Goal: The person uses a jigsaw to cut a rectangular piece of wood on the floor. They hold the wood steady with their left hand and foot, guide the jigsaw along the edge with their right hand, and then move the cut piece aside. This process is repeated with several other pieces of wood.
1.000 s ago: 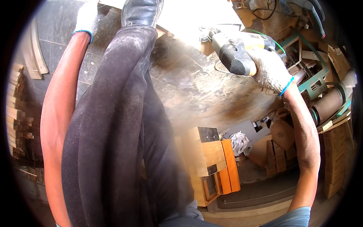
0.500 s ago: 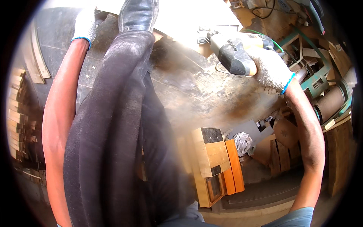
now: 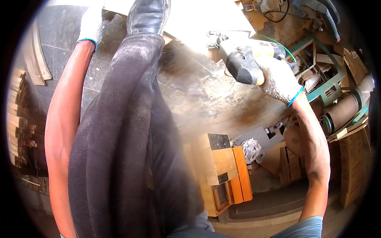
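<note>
My right hand [image 3: 278, 79], in a white knitted glove with a blue cuff, is closed around a jigsaw [image 3: 243, 63] with a black and yellow body. Its metal base plate [image 3: 213, 36] lies at the near right edge of a bright white board [image 3: 198, 18]. The blade is not visible. My black shoe [image 3: 148, 16] presses on the board to the left of the jigsaw. Further left, my left hand [image 3: 91, 23], gloved the same way, reaches to the board's left end; glare and the picture's edge hide its fingers.
A green cord [image 3: 278, 41] runs from the jigsaw. Scrap wood and a green metal frame [image 3: 330, 89] crowd the right side. A wooden box [image 3: 223, 158] with an orange panel [image 3: 243, 174] stands nearer me. Stacked wood strips [image 3: 16, 119] line the left. Dust covers the tiled floor [image 3: 190, 83].
My right hand and the jigsaw's rear have shifted slightly left and toward me. My left hand and shoe stay nearly in place; the whole view has moved a little.
</note>
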A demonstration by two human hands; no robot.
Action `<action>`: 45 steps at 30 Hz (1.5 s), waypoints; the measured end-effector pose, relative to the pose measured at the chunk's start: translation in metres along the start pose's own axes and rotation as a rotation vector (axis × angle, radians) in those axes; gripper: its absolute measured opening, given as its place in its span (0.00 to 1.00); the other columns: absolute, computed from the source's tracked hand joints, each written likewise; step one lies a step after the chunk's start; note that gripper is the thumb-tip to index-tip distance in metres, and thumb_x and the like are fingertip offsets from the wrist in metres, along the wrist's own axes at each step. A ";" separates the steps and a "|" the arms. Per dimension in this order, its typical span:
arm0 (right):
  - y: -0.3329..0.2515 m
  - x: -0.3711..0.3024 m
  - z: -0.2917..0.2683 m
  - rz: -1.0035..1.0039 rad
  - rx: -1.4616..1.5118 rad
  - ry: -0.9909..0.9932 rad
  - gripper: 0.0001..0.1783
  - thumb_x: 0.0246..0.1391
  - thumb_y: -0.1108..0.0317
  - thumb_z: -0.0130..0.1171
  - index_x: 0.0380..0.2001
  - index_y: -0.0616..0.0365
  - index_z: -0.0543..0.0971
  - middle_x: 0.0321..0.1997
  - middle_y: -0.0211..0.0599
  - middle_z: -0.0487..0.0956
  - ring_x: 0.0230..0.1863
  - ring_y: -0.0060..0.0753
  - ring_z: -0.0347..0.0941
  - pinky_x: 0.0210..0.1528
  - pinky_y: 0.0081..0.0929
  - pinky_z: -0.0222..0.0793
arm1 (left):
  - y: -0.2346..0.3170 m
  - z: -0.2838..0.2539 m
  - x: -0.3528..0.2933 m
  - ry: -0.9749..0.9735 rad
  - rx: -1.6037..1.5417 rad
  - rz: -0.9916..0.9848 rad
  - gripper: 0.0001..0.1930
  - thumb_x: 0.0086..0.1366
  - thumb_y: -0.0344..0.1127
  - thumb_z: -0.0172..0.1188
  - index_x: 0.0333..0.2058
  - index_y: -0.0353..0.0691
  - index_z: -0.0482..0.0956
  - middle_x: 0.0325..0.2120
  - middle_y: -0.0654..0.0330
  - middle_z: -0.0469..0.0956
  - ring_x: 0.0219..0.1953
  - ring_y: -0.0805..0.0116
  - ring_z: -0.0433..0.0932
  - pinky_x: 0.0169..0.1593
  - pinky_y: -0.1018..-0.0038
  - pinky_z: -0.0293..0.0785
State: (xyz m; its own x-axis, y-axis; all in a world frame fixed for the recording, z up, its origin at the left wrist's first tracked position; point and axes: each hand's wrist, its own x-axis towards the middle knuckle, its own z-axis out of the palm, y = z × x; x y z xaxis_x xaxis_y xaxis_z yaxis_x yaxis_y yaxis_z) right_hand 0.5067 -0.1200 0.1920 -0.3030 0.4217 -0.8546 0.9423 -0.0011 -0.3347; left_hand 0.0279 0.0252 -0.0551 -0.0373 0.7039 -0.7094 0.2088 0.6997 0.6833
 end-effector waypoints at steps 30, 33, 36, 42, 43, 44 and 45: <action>-0.009 -0.018 0.037 0.142 0.281 0.189 0.27 0.53 0.66 0.67 0.57 0.57 0.78 0.57 0.53 0.80 0.59 0.58 0.75 0.61 0.43 0.72 | 0.060 -0.009 -0.043 -0.608 -0.313 -0.007 0.31 0.74 0.57 0.55 0.65 0.40 0.71 0.53 0.53 0.80 0.49 0.61 0.84 0.54 0.64 0.80; -0.015 -0.019 0.040 0.142 0.329 0.261 0.29 0.53 0.66 0.68 0.59 0.57 0.77 0.58 0.53 0.79 0.60 0.56 0.75 0.63 0.41 0.71 | 0.065 -0.002 -0.052 -0.540 -0.267 0.011 0.32 0.74 0.56 0.55 0.66 0.40 0.70 0.53 0.53 0.80 0.48 0.60 0.84 0.54 0.65 0.81; -0.019 -0.020 0.044 0.172 0.370 0.275 0.31 0.52 0.66 0.68 0.61 0.57 0.76 0.60 0.53 0.79 0.61 0.55 0.75 0.64 0.40 0.70 | 0.068 0.004 -0.058 -0.568 -0.315 0.025 0.32 0.75 0.56 0.55 0.66 0.38 0.70 0.53 0.52 0.80 0.48 0.59 0.84 0.54 0.65 0.81; -0.020 -0.022 0.054 0.214 0.382 0.284 0.33 0.51 0.67 0.69 0.62 0.57 0.75 0.61 0.52 0.79 0.61 0.54 0.75 0.64 0.40 0.71 | 0.028 0.006 -0.013 -0.037 0.127 -0.103 0.31 0.76 0.55 0.54 0.63 0.35 0.72 0.51 0.51 0.81 0.49 0.58 0.84 0.54 0.64 0.81; -0.019 -0.022 0.056 0.235 0.378 0.264 0.33 0.51 0.67 0.69 0.62 0.56 0.75 0.61 0.52 0.79 0.61 0.54 0.75 0.64 0.40 0.71 | 0.023 0.004 -0.010 -0.034 0.136 -0.098 0.31 0.76 0.56 0.54 0.62 0.34 0.73 0.51 0.50 0.81 0.49 0.58 0.84 0.54 0.64 0.81; -0.018 -0.021 0.057 0.222 0.372 0.283 0.33 0.51 0.67 0.69 0.62 0.56 0.75 0.60 0.52 0.79 0.61 0.54 0.76 0.64 0.40 0.71 | 0.020 0.001 -0.008 -0.030 0.146 -0.093 0.31 0.76 0.56 0.54 0.62 0.33 0.73 0.51 0.50 0.81 0.49 0.58 0.84 0.54 0.64 0.81; -0.019 -0.021 0.058 0.212 0.367 0.300 0.34 0.51 0.67 0.69 0.63 0.56 0.75 0.60 0.52 0.79 0.61 0.54 0.76 0.64 0.40 0.71 | 0.019 0.001 -0.008 -0.030 0.156 -0.090 0.31 0.76 0.56 0.53 0.61 0.32 0.74 0.51 0.49 0.81 0.49 0.58 0.84 0.55 0.64 0.81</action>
State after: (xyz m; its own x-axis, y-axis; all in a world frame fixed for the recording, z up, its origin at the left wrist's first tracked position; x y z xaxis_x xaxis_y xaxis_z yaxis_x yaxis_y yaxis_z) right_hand 0.4869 -0.1812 0.1933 -0.0062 0.6193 -0.7852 0.8502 -0.4101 -0.3301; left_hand 0.0332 0.0331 -0.0366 -0.0341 0.6335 -0.7730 0.3550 0.7307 0.5831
